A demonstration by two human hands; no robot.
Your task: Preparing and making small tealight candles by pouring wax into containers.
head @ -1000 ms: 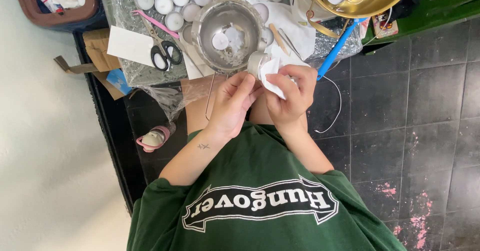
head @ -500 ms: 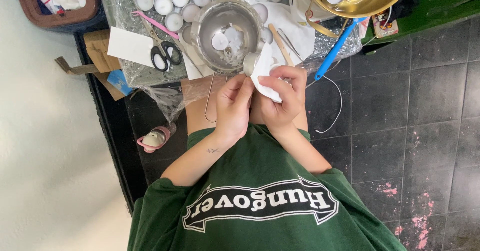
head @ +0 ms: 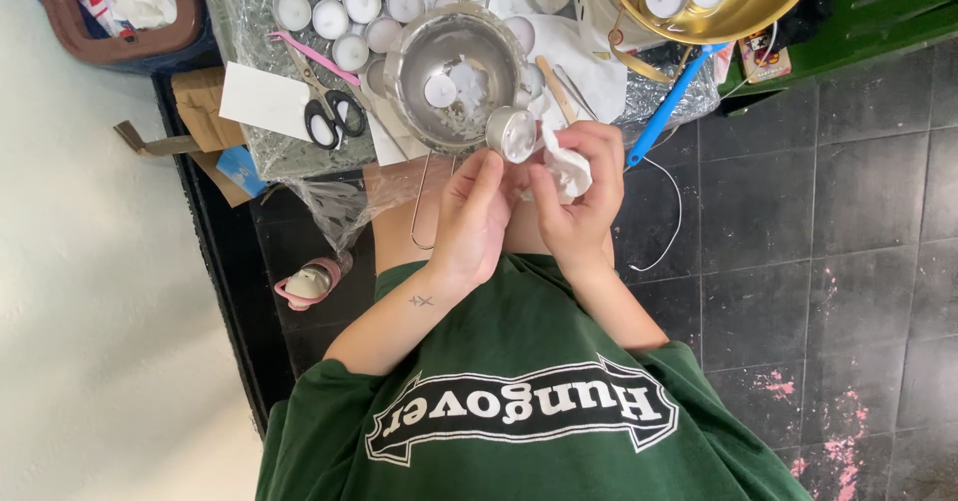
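Holding a small metal tealight cup at the fingertips, the left hand rises from a bent wrist, fingers pinched on the cup's rim and side so that its open mouth tilts toward the camera. The right hand sits just beside it — fingers curled tight around a crumpled white tissue, which is pressed up against the cup. Both forearms come up from the green shirt and meet close together in front of the chest. The cup is just at the near edge of a steel bowl holding white wax pieces. Black-handled scissors lie to the side of the bowl, well apart from the hands, and a blue stick slants on the other side near the right hand.
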